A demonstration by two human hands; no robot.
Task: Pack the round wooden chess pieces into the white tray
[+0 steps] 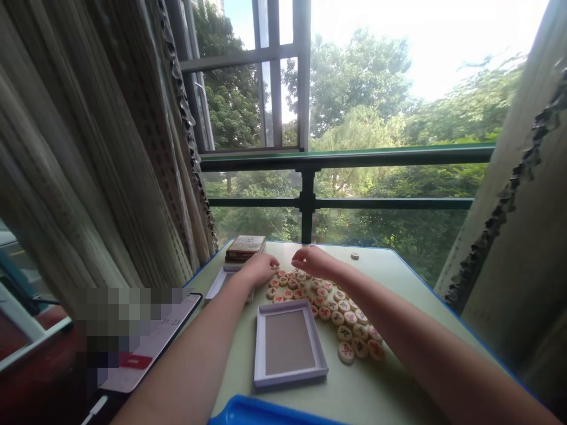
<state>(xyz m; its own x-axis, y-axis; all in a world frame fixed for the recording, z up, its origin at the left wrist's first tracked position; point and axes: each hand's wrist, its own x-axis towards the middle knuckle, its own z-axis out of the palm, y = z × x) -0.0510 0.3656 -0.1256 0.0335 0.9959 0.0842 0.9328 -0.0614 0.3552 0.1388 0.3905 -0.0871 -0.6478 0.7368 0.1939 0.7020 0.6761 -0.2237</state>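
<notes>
Several round wooden chess pieces point(341, 316) with red and dark characters lie spread over a pale green table point(398, 283). My left hand point(259, 268) rests at the far left edge of the pile, fingers curled down onto the pieces. My right hand point(310, 258) hovers over the far end of the pile with its fingers bent in a pinch; what it holds, if anything, is hidden. An empty shallow white box tray point(289, 343) lies in front of the pile. One stray piece point(354, 255) sits alone farther back.
A folded board or box point(245, 247) lies at the table's far left, with another white tray point(220, 282) beside it. A tablet point(150, 339) lies on the left. A blue object point(261, 412) sits at the near edge. Curtains hang both sides; a window railing stands behind.
</notes>
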